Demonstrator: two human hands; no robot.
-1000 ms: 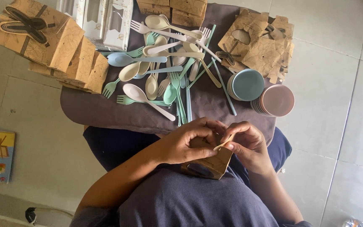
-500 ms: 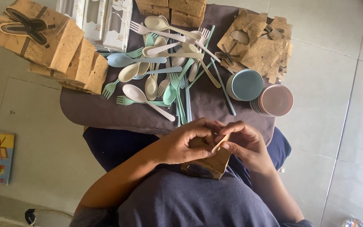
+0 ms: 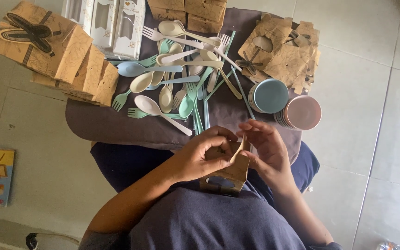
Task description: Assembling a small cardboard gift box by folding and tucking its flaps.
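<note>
Grey tiled floor (image 3: 362, 92), dark cloth (image 3: 116, 125) strewn with pastel cutlery (image 3: 181, 88). Left hand (image 3: 204, 157) fingers curled gripping brown cardboard box (image 3: 228, 173); right hand (image 3: 267, 150) fingers pinching beige utensil (image 3: 240, 149) at box.

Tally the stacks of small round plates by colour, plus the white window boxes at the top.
Blue plate stack: 1
Pink plate stack: 1
White window boxes: 3
Total: 5
</note>
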